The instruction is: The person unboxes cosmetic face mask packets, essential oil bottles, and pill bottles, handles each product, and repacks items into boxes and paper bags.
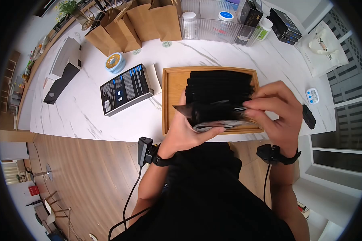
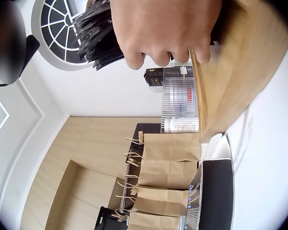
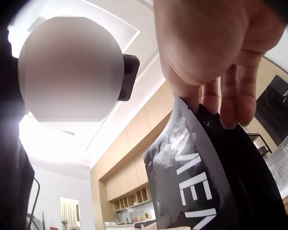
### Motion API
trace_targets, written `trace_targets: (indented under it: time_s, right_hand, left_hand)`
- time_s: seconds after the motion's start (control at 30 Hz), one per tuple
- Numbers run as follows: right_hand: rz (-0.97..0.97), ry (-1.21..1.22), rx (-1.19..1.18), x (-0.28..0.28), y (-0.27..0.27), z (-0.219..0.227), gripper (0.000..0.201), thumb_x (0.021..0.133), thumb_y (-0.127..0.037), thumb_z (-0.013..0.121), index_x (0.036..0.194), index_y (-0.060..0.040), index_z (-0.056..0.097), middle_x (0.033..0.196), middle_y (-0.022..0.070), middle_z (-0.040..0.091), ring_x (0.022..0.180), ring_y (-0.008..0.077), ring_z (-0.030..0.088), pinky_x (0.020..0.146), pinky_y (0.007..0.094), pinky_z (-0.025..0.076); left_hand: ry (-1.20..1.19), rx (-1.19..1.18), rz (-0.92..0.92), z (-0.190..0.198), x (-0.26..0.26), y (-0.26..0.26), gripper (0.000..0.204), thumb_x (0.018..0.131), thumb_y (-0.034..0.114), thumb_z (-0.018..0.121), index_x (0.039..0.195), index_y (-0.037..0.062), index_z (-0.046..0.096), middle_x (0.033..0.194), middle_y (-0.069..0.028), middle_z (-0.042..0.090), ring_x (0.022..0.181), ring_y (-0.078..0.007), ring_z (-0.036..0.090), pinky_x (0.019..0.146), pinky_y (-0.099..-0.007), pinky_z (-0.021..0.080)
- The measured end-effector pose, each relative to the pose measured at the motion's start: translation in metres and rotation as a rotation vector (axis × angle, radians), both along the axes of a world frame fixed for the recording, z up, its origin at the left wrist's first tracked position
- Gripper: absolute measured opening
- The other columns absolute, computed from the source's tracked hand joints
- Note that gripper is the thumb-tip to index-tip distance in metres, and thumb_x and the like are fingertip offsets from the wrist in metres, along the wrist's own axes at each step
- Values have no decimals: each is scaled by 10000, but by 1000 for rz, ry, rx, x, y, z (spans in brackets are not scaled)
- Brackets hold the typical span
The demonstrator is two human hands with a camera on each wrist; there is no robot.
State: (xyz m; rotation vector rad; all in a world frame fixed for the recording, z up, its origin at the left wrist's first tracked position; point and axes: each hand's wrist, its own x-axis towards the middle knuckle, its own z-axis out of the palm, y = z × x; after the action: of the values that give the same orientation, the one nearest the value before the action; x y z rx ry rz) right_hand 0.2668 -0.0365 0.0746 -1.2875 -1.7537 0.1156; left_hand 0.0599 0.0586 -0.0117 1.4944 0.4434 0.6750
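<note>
A thick stack of flat black packets (image 1: 219,86) stands over the wooden tray (image 1: 169,86), in front of the person. My left hand (image 1: 187,134) grips the stack from its left side, thumb across the near face. At the right edge, my right hand (image 1: 279,114) pinches the packets' corner between thumb and fingers. In the right wrist view the nearest packet (image 3: 182,167) is glossy, with large white letters. Packet edges (image 2: 100,36) fan out past the left hand's knuckles in the left wrist view. The left fingers behind the stack are hidden in the head view.
Left of the tray lies an opened black box (image 1: 124,90), with a blue-rimmed round tub (image 1: 115,63) behind it. Paper bags (image 1: 155,22) and a clear organizer (image 1: 221,32) line the back. A small white timer (image 1: 312,96) and a black object (image 1: 308,117) lie to the right.
</note>
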Motion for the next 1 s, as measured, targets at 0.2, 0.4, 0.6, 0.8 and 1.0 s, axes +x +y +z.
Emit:
trace_targets:
  time_s: [0.2, 0.4, 0.6, 0.8, 1.0]
  right_hand:
    - [11, 63, -8, -6, 7, 21, 284, 717, -61, 846, 989, -60, 767, 884, 58, 626, 684, 119, 576, 572, 259, 457]
    - [-29, -72, -72, -15, 16, 22, 206, 735, -24, 819, 927, -50, 749, 859, 45, 639, 679, 110, 577, 561, 275, 443]
    - [-95, 266, 113, -16, 9, 2, 171, 723, 71, 762, 857, -28, 724, 824, 70, 618, 662, 127, 569, 572, 252, 430]
    - [-179, -31, 187, -2, 0, -9, 328, 788, -209, 760, 1048, -14, 715, 1062, 169, 615, 910, 239, 600, 783, 326, 492]
    - [7, -450, -117, -34, 7, 29, 884, 749, -565, 758, 1403, -12, 539, 1451, 165, 523, 1314, 324, 517, 1089, 480, 383]
  left_hand:
    - [21, 16, 20, -2, 0, -1, 871, 784, -49, 798, 1438, -24, 224, 1215, -167, 628, 1018, -206, 684, 877, -319, 559]
    - [-26, 23, 28, -2, 1, -2, 885, 779, -42, 803, 1447, -28, 223, 1222, -163, 624, 1039, -201, 672, 873, -324, 564]
    - [-13, 137, -15, -4, -2, 2, 899, 759, -53, 810, 1452, -27, 238, 1246, -155, 594, 1084, -193, 643, 877, -320, 580]
    - [-73, -19, -13, -3, 0, -1, 889, 763, -102, 777, 1462, -9, 235, 1283, -161, 561, 1092, -208, 635, 864, -333, 603]
    - [-72, -25, 8, 4, -2, -2, 867, 760, -81, 786, 1442, 2, 256, 1277, -161, 560, 1100, -220, 643, 875, -350, 607]
